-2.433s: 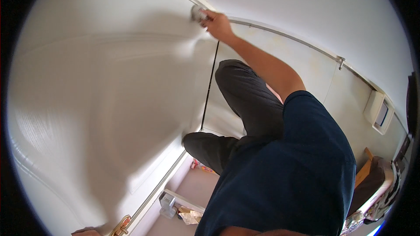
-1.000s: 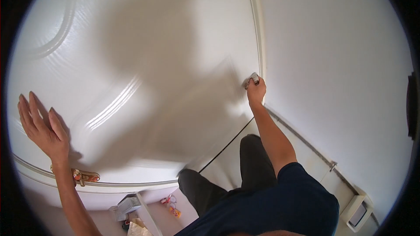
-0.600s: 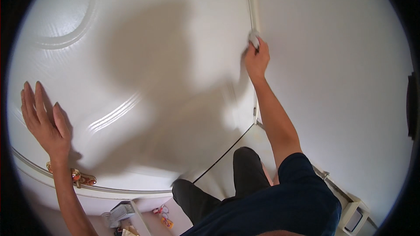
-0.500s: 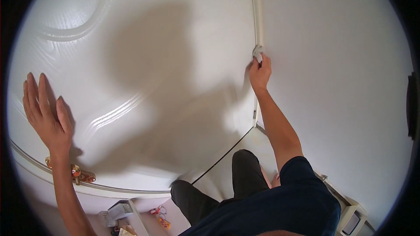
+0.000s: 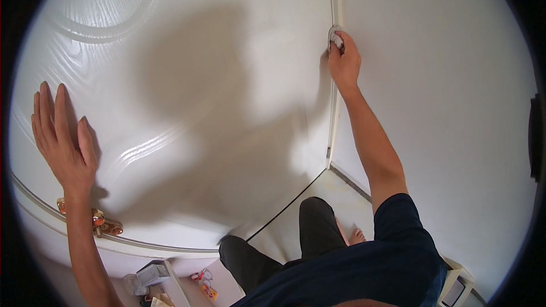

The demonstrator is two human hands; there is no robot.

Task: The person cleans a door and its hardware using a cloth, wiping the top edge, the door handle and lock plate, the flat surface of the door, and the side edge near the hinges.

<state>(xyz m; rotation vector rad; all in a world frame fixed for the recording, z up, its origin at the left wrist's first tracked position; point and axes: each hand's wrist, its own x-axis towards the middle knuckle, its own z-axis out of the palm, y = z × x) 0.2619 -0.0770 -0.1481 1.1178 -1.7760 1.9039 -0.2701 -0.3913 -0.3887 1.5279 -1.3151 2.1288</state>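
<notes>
A white door (image 5: 227, 187) with moulded curved panels fills the left and middle of the view. My left hand (image 5: 63, 142) lies flat against it at the far left, fingers stretched out, above a gold door handle (image 5: 99, 223). My right hand (image 5: 345, 65) is closed on a crumpled pale cloth (image 5: 335, 40). It presses the cloth to the white frame strip (image 5: 335, 0) along the door's right edge, where the door meets the wall. Part of the cloth is hidden by my fingers.
A plain white wall (image 5: 443, 113) stands to the right. Below left, a shelf (image 5: 179, 284) holds a grey box (image 5: 152, 274) and small red and orange items (image 5: 209, 293). A pale-framed piece (image 5: 456, 284) stands at lower right. A dark object (image 5: 534, 136) is at the right rim.
My right hand has moved the cloth farther up along the frame strip. My left hand stays flat on the door, slightly shifted in view.
</notes>
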